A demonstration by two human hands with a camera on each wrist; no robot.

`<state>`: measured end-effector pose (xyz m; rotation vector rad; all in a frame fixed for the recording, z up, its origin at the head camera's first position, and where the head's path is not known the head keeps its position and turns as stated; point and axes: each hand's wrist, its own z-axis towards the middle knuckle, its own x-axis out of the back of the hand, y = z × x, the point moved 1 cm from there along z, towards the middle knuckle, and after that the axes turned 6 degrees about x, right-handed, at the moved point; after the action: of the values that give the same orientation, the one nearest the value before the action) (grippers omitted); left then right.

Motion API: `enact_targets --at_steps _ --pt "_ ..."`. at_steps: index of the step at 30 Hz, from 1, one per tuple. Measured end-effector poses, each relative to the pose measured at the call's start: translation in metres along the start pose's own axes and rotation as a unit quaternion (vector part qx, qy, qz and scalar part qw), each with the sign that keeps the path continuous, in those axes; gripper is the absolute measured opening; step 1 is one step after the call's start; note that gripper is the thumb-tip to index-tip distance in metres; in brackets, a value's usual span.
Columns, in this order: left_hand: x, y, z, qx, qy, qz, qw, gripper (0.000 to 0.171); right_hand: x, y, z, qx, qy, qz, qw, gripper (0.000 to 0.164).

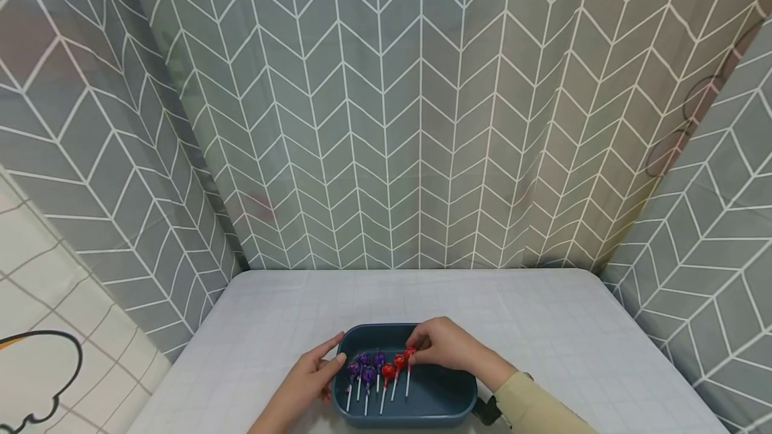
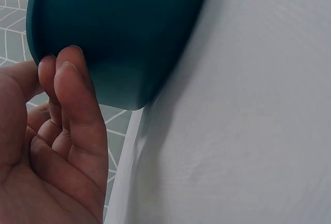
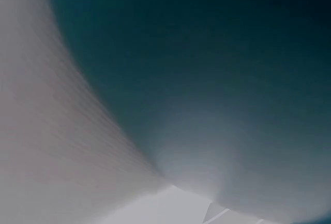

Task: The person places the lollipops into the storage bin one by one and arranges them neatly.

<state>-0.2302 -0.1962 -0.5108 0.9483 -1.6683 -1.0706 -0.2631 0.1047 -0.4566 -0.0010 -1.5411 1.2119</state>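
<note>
A dark blue-teal basin (image 1: 434, 414) with rounded corners sits near the front of the table. Inside it on the left, several purple lollipops (image 1: 368, 375) lie in a cluster, white sticks toward me. Red lollipops (image 1: 388, 372) lie to their right in the same direction. My left hand (image 1: 310, 377) grips the basin's left rim, thumb over the edge and fingers on the outside wall, as the left wrist view shows. With thumb and fingers, my right hand (image 1: 443, 345) pinches the rightmost red lollipop (image 1: 409, 352) by its head, partly covering it. The right wrist view shows only the basin's outer wall (image 3: 207, 79).
A white cloth-covered table (image 1: 271, 313) carries the basin. Grey curtains (image 1: 392, 119) with a white chevron pattern hang behind the table and at both sides. A white-tiled patterned sheet (image 1: 36, 273) shows at the lower left.
</note>
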Motion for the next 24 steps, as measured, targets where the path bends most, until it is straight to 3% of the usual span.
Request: enact_targets --at_steps 12,24 --pt "0.0 0.002 -0.001 -0.003 -0.004 0.001 1.0 0.068 -0.009 0.002 0.001 -0.002 -0.033 -0.039 0.999 0.014" --pt "0.0 0.003 -0.003 -0.003 0.002 0.008 1.0 0.068 -0.014 0.003 0.002 -0.004 -0.054 -0.037 0.998 0.014"
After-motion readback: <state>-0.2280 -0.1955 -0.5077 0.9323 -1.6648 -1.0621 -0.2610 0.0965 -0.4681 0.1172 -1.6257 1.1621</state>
